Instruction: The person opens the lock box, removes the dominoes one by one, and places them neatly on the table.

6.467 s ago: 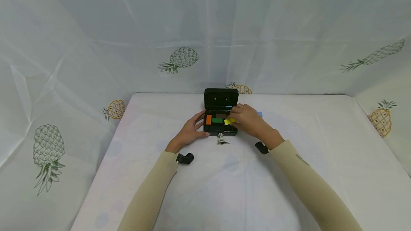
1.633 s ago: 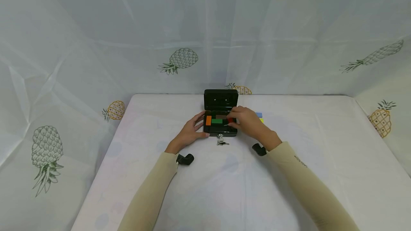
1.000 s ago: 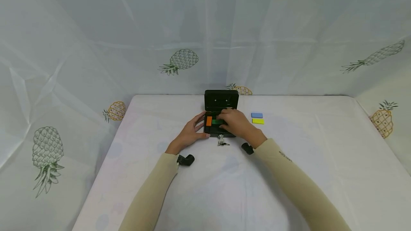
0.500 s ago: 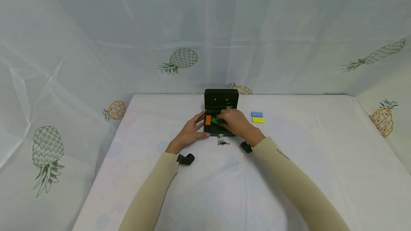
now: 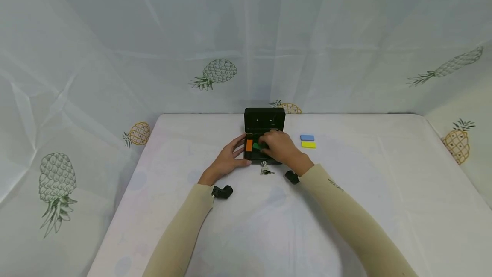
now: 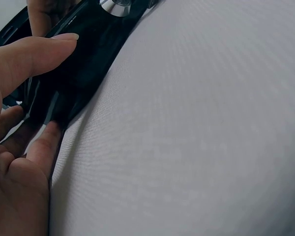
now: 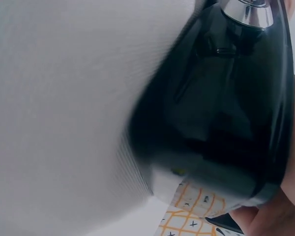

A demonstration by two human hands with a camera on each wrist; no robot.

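A small black cash box point(image 5: 264, 161) stands with its lid point(image 5: 265, 119) raised. My left hand point(image 5: 226, 159) holds its left side, fingers along that wall and thumb point(image 6: 44, 54) at the front corner. My right hand point(image 5: 282, 145) reaches inside, its fingers pinching a green block point(image 5: 256, 145). An orange block point(image 5: 249, 145) stands upright at the left inside. The right hand covers the right part of the interior. In the right wrist view the box's glossy wall point(image 7: 226, 98) hides the fingertips.
A blue block point(image 5: 307, 137) and a yellow block point(image 5: 308, 144) lie on the table right of the box. Keys point(image 5: 267, 172) hang from the front lock point(image 5: 264, 164). A pineapple-printed white sheet point(image 5: 326, 54) hangs behind the table.
The yellow block went from my right hand to the table. The right hand then shifted left from a red block, now out of sight, to the green one, which tilted. The left hand stayed put.
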